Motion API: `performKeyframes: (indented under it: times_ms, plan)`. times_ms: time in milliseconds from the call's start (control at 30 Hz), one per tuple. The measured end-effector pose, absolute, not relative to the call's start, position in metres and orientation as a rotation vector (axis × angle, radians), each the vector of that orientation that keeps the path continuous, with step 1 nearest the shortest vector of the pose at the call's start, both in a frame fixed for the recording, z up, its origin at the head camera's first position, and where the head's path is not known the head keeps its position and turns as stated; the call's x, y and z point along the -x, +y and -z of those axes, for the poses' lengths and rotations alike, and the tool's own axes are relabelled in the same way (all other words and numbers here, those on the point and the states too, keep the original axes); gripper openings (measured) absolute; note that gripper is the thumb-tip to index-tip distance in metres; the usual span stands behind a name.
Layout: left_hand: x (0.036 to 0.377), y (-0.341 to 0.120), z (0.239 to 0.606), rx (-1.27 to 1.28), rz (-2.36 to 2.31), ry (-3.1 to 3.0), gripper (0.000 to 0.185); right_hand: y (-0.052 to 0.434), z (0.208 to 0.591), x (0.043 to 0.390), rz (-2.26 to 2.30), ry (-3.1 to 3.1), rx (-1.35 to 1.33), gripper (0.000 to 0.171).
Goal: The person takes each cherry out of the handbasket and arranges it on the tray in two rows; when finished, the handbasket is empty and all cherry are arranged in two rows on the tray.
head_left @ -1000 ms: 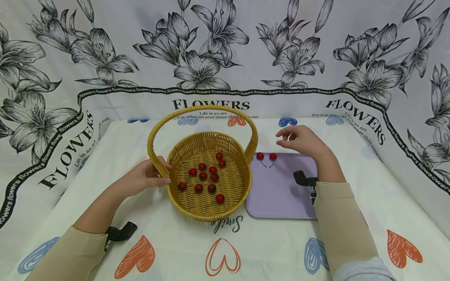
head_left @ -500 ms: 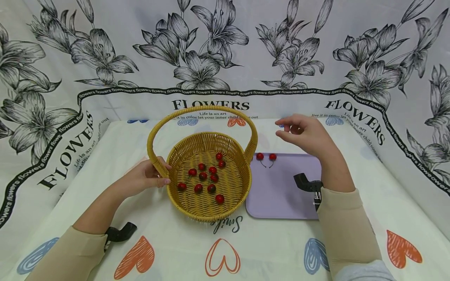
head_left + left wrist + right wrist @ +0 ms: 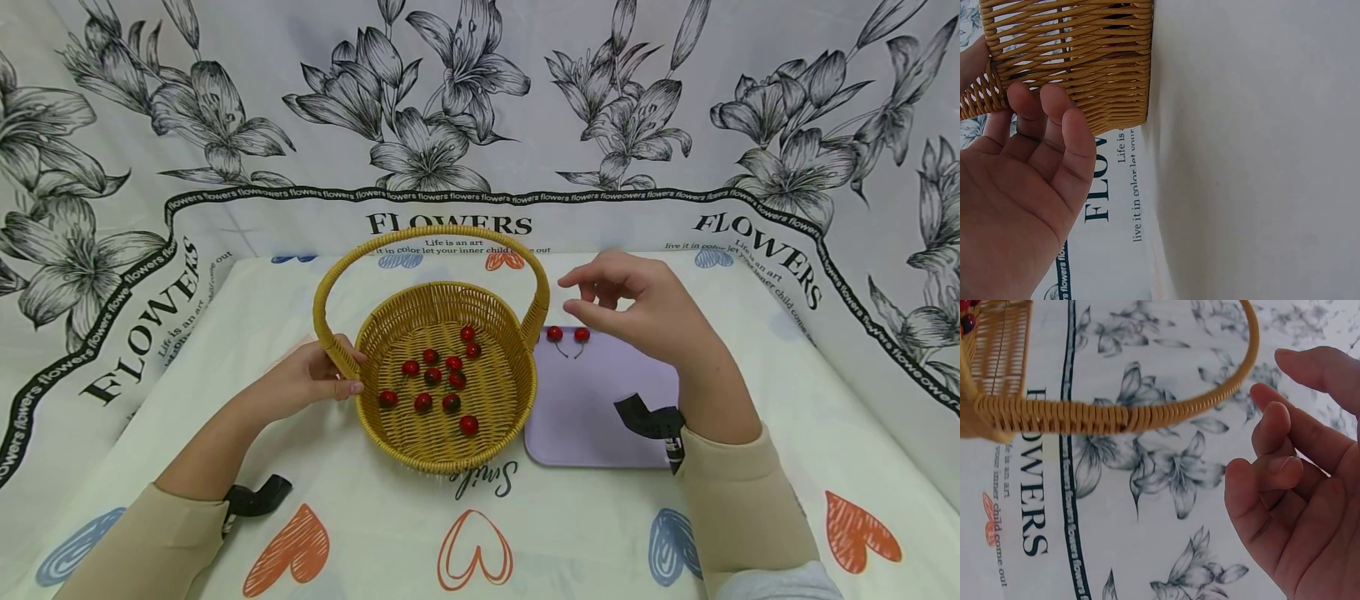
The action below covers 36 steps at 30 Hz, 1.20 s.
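The basket (image 3: 438,379) sits in the middle of the head view, a wicker oval with a tall arched handle (image 3: 431,237), resting on a tablecloth (image 3: 375,533) printed with hearts. Ten red cherries (image 3: 433,375) lie scattered on its floor, most of them clustered near the centre, one nearer the lower rim. The left hand (image 3: 311,379) comes in from the lower left of the frame and grips the basket where the handle meets the rim, thumb on the near side, fingers curled round the wicker; in the left wrist view the fingers (image 3: 1054,112) lie against the woven wall (image 3: 1079,56) at the upper left of that frame. Just right of the basket, touching or nearly touching its side, lies a lilac tray (image 3: 592,417). Two cherries with stems (image 3: 566,335) lie side by side at the tray's upper left corner, close to the handle's right foot. The right hand (image 3: 637,308) hovers above the tray's upper edge, right of centre in the head view, holding nothing, its fingers loosely bent with thumb and forefinger pointing left toward the handle. In the right wrist view the same hand (image 3: 1304,487) fills the right of the frame, fingers relaxed and apart, with the handle arching across the top. A flower-printed cloth (image 3: 480,108) hangs behind the table.
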<state>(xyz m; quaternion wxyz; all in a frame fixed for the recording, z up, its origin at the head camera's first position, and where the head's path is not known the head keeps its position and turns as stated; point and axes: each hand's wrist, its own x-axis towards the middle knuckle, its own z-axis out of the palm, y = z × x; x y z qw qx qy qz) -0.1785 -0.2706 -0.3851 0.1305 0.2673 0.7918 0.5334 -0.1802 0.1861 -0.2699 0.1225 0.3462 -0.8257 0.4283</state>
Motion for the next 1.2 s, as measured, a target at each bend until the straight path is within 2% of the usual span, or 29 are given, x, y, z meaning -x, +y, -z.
performKeyframes:
  times_ms: [300,600,900,1200]
  plan:
    - [0.179,-0.271,0.386,-0.775,-1.547,2.301,0.029,0.160,0.277,0.174,-1.312,-2.404,-1.254,0.023]
    - [0.179,-0.270,0.386,-0.779,-1.556,2.289,0.029,0.130,0.292,0.170,-1.184,-2.551,-1.380,0.019]
    - [0.179,-0.271,0.385,-0.762,-1.539,2.308,0.028,0.096,0.318,0.168,-0.875,-2.867,-1.396,0.019]
    - [0.179,-0.271,0.386,-0.764,-1.537,2.310,0.028,0.068,0.344,0.165,-0.531,-3.057,-1.287,0.019]
